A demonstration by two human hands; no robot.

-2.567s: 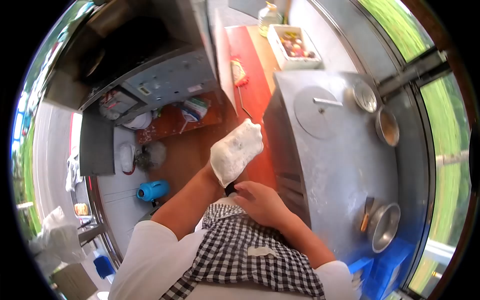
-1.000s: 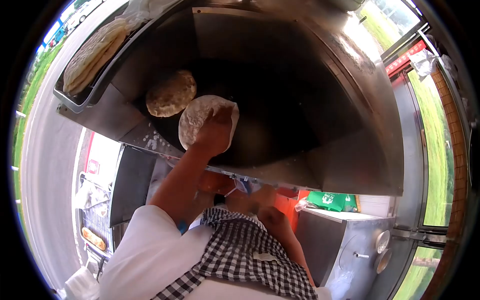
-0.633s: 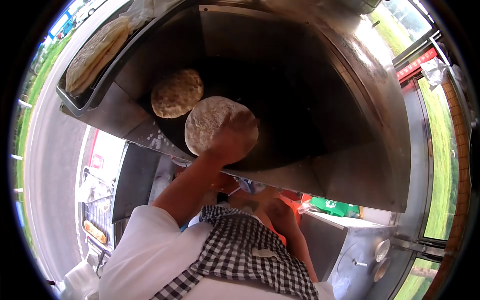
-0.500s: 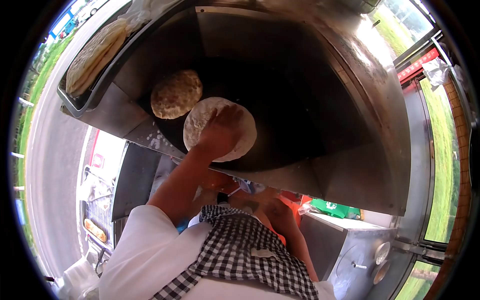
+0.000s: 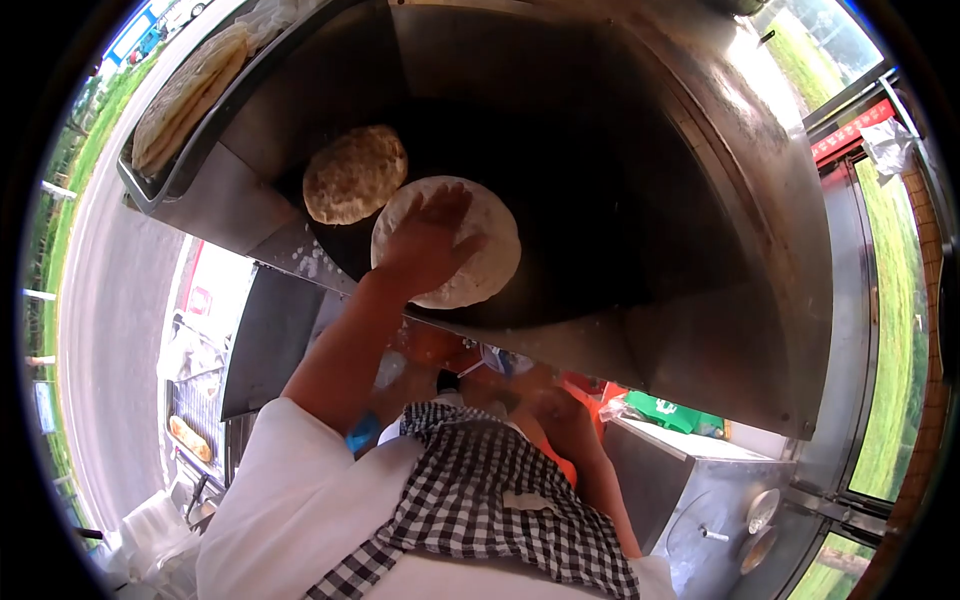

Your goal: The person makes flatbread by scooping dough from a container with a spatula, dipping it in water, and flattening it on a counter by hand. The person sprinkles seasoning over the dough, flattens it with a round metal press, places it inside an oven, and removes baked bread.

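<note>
fingers (image 5: 452,205) now splayed flat on dough (image 5: 480,262)

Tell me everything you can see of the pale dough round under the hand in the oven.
The dough round is a pale, flat, floury disc, unbrowned, lying against the dark inner wall of the oven. The left hand presses on it with open palm and spread fingers, covering its left part. Its upper left edge sits close to a browned bread; whether they touch is unclear.

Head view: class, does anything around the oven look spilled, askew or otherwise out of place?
White flour-like specks lie scattered on the metal ledge by the oven mouth. The pale flatbread under the left hand sits close against the browned flatbread. Nothing else stands out.
</note>
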